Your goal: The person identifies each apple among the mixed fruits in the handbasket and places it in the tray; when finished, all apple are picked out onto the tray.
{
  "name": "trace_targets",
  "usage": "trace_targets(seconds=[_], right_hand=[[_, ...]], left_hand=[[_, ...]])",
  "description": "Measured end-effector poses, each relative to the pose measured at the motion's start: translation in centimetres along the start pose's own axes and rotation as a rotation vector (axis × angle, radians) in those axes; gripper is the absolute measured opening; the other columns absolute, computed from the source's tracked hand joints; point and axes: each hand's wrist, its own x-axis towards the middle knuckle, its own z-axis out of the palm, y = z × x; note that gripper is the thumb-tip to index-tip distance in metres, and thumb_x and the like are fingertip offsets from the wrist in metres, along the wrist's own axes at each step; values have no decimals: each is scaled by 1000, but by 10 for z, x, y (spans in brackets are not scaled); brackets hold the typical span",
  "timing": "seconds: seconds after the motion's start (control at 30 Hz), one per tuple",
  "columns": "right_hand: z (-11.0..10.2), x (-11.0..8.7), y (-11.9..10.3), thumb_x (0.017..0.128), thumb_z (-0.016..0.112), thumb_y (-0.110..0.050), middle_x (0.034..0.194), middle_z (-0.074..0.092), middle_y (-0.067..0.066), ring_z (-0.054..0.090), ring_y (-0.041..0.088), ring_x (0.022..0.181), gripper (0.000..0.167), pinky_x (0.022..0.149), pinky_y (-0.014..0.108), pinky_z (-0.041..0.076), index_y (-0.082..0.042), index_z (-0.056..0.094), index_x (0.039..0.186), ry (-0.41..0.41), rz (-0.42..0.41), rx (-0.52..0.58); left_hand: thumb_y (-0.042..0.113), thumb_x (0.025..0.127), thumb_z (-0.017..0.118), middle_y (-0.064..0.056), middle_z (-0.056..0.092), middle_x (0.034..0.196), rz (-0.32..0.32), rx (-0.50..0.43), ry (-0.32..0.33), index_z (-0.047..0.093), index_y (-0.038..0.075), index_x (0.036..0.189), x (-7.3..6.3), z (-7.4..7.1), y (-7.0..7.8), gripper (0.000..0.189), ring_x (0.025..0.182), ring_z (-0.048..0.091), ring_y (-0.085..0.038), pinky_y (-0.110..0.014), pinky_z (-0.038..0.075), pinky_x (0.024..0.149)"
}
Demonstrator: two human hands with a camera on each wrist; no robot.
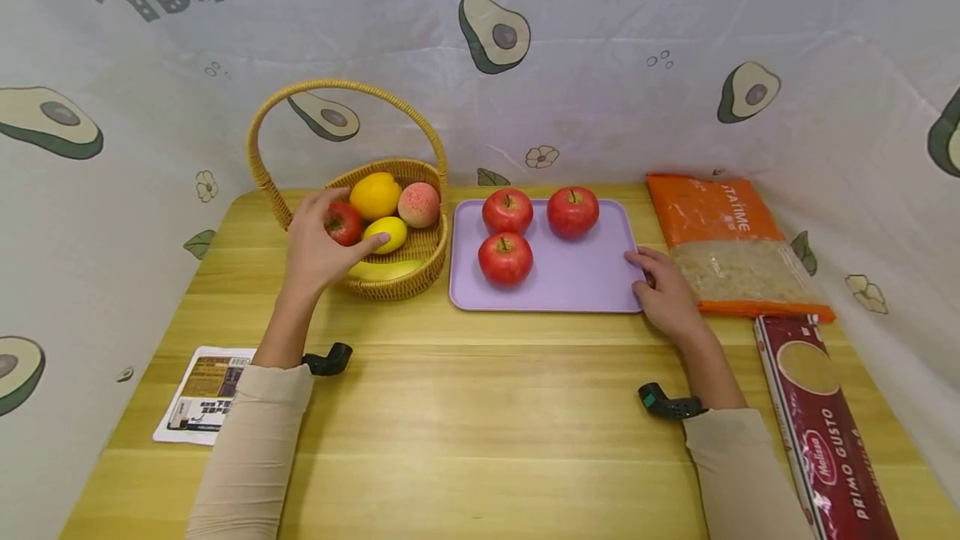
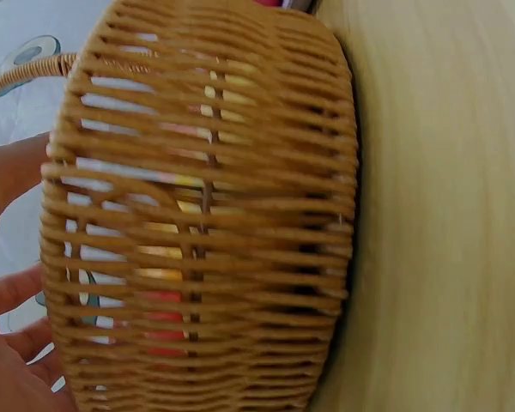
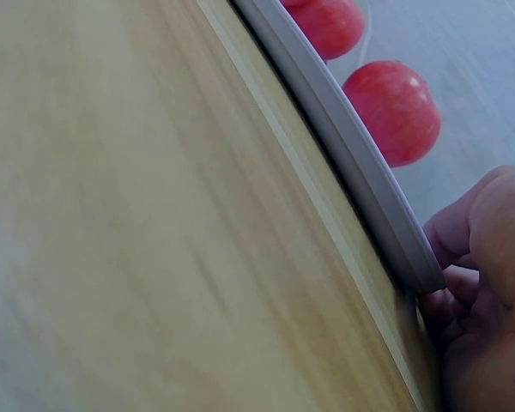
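Note:
A wicker basket (image 1: 390, 277) with a tall handle stands at the back left of the wooden table (image 1: 480, 423). It holds a red apple (image 1: 345, 227), an orange, a peach and a lemon. My left hand (image 1: 354, 219) reaches into it, fingers and thumb curved round the red apple. The left wrist view shows the basket wall (image 2: 206, 215) close up, with my fingers (image 2: 9, 343) at its left. A lilac tray (image 1: 570, 286) carrying three red apples (image 1: 506, 258) lies to the right. My right hand (image 1: 637, 273) grips its near right corner, thumb on top. The tray rim (image 3: 343, 146) meets my curled fingers (image 3: 481, 283).
An orange bag of noodles (image 1: 723, 244) lies right of the tray, and a red pasta packet (image 1: 825, 432) sits along the table's right edge. A printed leaflet (image 1: 202, 394) lies at the near left. Avocado-print cloth walls the table on three sides.

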Motion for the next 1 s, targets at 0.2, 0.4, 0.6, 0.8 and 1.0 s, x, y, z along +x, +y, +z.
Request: trace_targets(seconds=[0.2,0.4,0.6,0.8,1.0], right_hand=[[-1,1,0,101,41,-3,164,27,28,25,52,149,52,120,70,22,4,44,152,13,-4,0],[0,-1,1,101,43,-2,162,29,30,28,53,147,50,119,70,23,6,45,151,12,-18,-13],[0,-1,0,101,43,-2,163,29,29,27,52,148,51,120,69,24,5,45,151,17,-8,-4],[1,0,0,100,44,0,162,30,30,29,53,147,50,119,69,24,6,46,150,18,-18,0],[2,-1,0,100,43,0,162,29,30,27,53,148,50,120,69,23,6,46,150,13,-12,4]], left_hand=[[49,76,87,-17,44,154,-25,27,-11,55,12,145,4,-3,-6,85,138,43,-41,-66,44,107],[46,77,87,-19,34,161,-36,66,-63,50,10,148,4,-6,-13,87,148,30,-43,-69,38,110],[42,80,84,-20,32,162,-29,92,-98,46,9,152,8,-11,-18,87,147,28,-44,-70,41,107],[22,81,80,-24,33,159,-32,113,-116,43,9,154,10,-13,-23,83,142,31,-48,-70,44,105],[16,80,75,-26,33,157,-58,130,-141,40,10,156,11,-12,-23,84,142,30,-50,-71,43,105]])
